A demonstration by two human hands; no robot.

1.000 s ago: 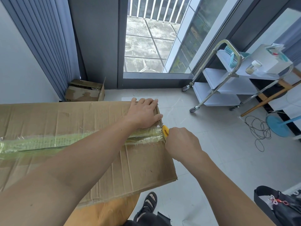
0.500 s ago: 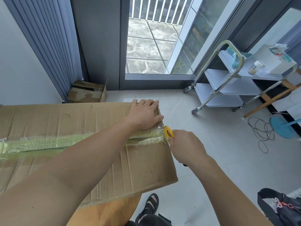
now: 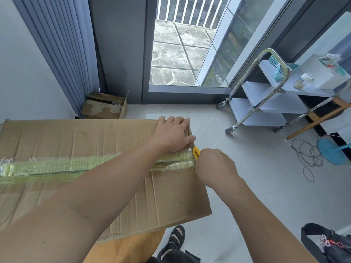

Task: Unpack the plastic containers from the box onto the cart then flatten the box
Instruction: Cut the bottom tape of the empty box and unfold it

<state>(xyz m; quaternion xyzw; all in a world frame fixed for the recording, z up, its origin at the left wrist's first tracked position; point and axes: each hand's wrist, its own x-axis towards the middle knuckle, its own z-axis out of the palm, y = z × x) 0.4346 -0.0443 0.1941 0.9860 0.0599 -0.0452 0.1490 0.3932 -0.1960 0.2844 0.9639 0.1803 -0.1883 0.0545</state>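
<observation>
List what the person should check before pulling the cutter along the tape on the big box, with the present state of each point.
1. Left hand presses flat on the cardboard box, steadying it: ok.
2. Right hand grips the yellow cutter: ok.
3. Cutter sits at the end of the tape seam: ok.
4. Left forearm lies across the tape seam, in the likely cutting path: not ok.
5. Blade extended: cannot tell.
</observation>
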